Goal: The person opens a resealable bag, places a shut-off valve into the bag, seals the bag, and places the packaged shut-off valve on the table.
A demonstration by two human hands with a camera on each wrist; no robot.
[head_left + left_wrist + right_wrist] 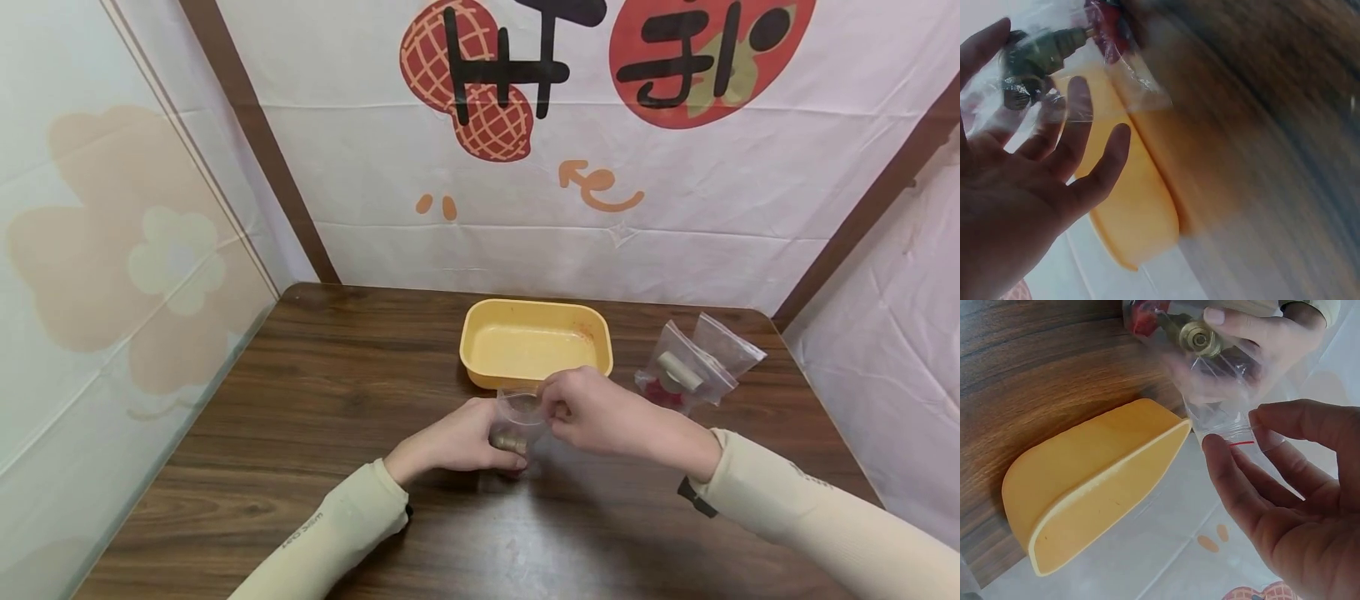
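Observation:
A clear zip bag (517, 412) stands between my two hands, just in front of the yellow tray. Inside it is a brass valve (1200, 337) with a red part (1145, 319) toward the table. My left hand (465, 437) holds the bag low around the valve, thumb on the near side and fingers behind, as the right wrist view shows. With thumb and fingertips, my right hand (600, 412) pinches the bag's top edge, near the red zip line (1241, 443).
Behind the hands sits the yellow tray (495, 380), with reddish marks inside its right end. Right of it, two more zip bags stand on the brown table (360, 367); the nearer bag (678, 371) contains a pale metal cylinder and something red. A printed cloth (360, 167) hangs behind.

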